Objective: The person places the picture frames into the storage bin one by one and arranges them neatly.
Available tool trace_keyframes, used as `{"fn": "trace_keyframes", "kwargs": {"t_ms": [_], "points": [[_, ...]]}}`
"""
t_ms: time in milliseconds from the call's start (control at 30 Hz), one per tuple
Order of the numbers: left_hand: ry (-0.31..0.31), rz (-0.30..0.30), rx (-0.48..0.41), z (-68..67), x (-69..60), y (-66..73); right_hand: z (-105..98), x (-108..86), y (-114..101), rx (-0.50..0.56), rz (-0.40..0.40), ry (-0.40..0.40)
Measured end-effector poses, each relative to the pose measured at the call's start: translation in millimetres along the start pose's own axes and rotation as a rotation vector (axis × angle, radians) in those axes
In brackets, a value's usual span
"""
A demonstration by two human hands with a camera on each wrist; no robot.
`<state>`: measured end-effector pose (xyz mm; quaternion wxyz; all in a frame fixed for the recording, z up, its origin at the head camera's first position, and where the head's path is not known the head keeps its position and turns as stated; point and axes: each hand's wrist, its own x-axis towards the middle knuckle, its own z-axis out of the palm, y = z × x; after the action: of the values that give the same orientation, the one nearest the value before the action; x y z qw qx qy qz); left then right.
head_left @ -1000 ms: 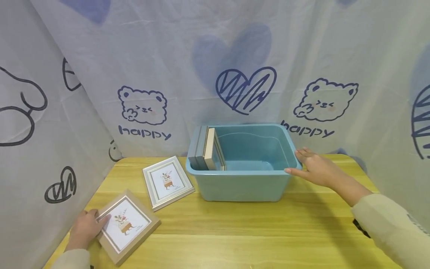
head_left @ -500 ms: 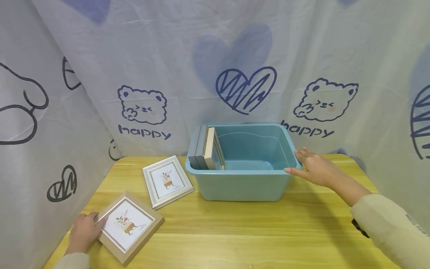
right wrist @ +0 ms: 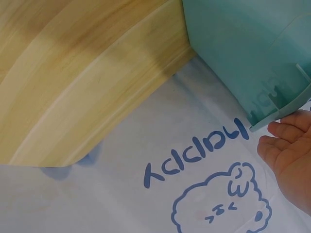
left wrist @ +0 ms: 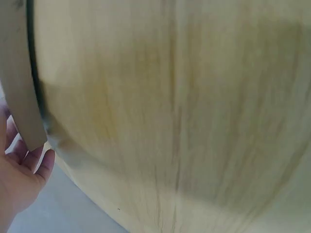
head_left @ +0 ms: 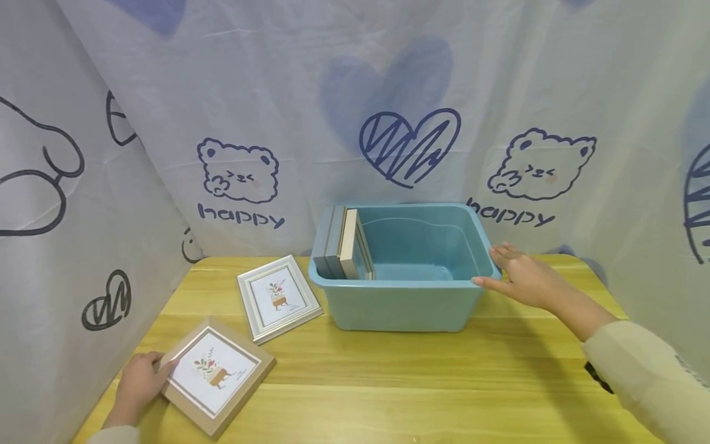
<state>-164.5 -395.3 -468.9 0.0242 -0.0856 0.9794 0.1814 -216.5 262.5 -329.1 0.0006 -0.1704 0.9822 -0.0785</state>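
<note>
Left fingers (head_left: 167,369) pinch frame (head_left: 213,375); right fingers (head_left: 505,253), seemingly relaxed, touch tub (head_left: 402,306).

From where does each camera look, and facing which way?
Head: on the head, facing forward and down at the blue bin; left hand, right hand and sleeves show.
Left wrist: on that wrist, facing the wooden table; left hand shows, gripping the tan frame.
Right wrist: on that wrist, facing the bin's outside and printed cloth; right hand shows.
Shared by head and right wrist: right hand, bin.
</note>
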Motion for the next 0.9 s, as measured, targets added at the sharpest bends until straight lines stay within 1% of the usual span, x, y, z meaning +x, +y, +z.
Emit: {"fn": "trace_keyframes", "kwargs": {"t_ms": [67, 133, 267, 533, 700, 767, 833, 900], "points": [[-0.007, 0.01, -0.038, -1.2, -0.8, -0.7, 0.0, -0.2, 0.1, 0.0, 0.001, 0.0], [-0.026, 0.004, -0.074, -3.4, -1.7, -0.9, 0.1, -0.1, 0.2, 0.0, 0.0, -0.001], [-0.056, -0.004, -0.108, -9.0, -2.1, 1.6, -0.1, 0.1, 0.6, -0.001, -0.004, 0.001], [-0.025, 0.063, -0.141, -21.9, -2.6, 8.7, -0.5, -1.3, 0.9, -0.013, -0.003, 0.001], [-0.054, 0.061, -0.186, -30.0, -4.5, 6.5, 0.3, -1.8, 0.3, -0.015, -0.006, 0.001], [-0.057, 0.075, -0.19, -33.4, -6.2, 5.0, 0.6, -1.8, 0.1, -0.019, -0.008, 0.003], [-0.054, 0.102, -0.194, -36.1, -8.1, 3.6, 0.2, -1.6, -0.2, -0.021, -0.009, 0.007], [-0.067, 0.122, -0.201, -40.9, -9.4, 4.4, -0.1, -1.5, -0.2, -0.022, -0.01, 0.012]]}}
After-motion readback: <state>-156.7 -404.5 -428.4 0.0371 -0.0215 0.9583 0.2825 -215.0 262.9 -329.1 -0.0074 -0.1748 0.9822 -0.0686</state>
